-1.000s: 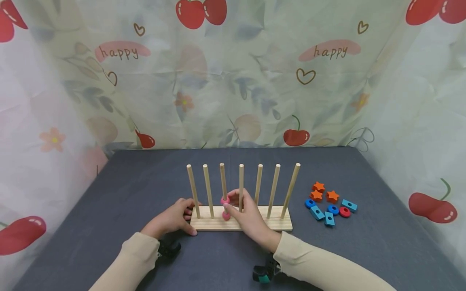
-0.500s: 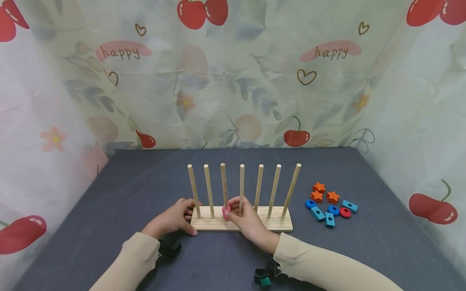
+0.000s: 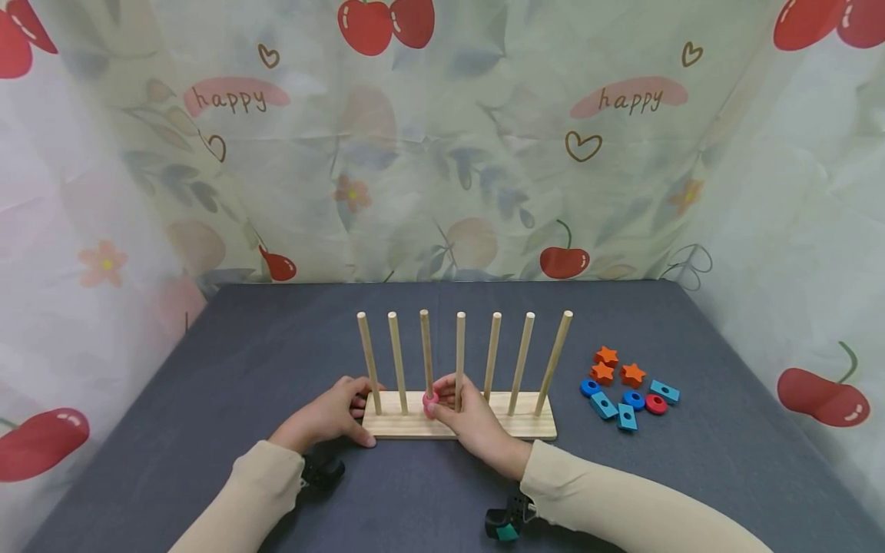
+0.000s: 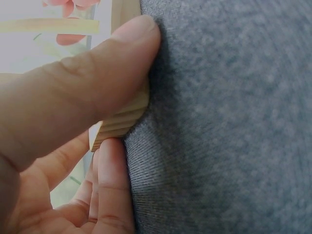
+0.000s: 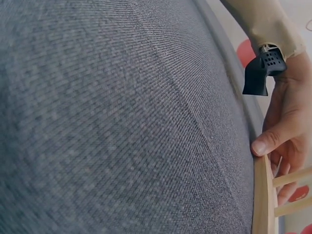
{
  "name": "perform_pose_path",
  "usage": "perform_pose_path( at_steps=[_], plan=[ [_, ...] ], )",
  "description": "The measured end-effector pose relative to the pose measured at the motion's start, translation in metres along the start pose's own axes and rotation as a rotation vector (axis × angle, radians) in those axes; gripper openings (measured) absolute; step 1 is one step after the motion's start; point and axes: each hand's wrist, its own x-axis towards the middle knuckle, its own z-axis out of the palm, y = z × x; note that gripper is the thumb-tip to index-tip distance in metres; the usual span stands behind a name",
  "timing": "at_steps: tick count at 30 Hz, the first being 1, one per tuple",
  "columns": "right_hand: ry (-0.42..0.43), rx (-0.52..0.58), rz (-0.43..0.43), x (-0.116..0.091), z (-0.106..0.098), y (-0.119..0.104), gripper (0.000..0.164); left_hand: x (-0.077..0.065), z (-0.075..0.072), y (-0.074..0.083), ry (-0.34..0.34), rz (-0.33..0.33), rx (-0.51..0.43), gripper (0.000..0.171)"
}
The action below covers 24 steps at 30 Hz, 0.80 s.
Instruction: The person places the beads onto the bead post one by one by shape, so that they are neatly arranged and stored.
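Note:
A wooden peg stand (image 3: 408,425) has several upright pegs in a row. At its left end my left hand (image 3: 335,415) grips the base, thumb along the front edge and fingers behind. In the left wrist view the thumb (image 4: 131,36) lies over the corner of the base (image 4: 119,124). A pink ring (image 3: 429,402) sits low around the third peg (image 3: 425,346) from the left. My right hand (image 3: 473,418) pinches this ring between thumb and fingers, reaching around the fourth peg (image 3: 460,346). The right wrist view shows the left hand (image 5: 287,124) on the base (image 5: 263,200).
On the dark cloth (image 3: 276,330) right of the stand lie loose pieces: orange stars (image 3: 632,375), blue rings (image 3: 633,399), light-blue rectangular blocks (image 3: 626,417) and a red ring (image 3: 655,404). Printed curtains (image 3: 442,192) stand behind and at both sides.
My right hand has slid the pink ring down the third peg, toward another pink piece at its foot, then stayed there. The left hand has kept its place on the base.

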Motion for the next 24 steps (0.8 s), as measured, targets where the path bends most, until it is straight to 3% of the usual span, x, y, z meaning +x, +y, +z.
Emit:
perform_pose_path(
  at_steps=[12,20,24],
  plan=[
    [-0.058,0.052,0.008,-0.002,-0.003,-0.002,0.027,0.0,0.0,-0.001,0.008,0.01,-0.011,0.077],
    [-0.119,-0.138,0.033,-0.018,-0.017,-0.004,0.057,0.002,0.001,-0.003,-0.002,0.007,0.003,0.077],
    [-0.161,-0.175,0.058,-0.028,-0.025,-0.008,0.066,0.002,0.001,-0.004,-0.002,-0.003,0.01,0.076]
  ],
)
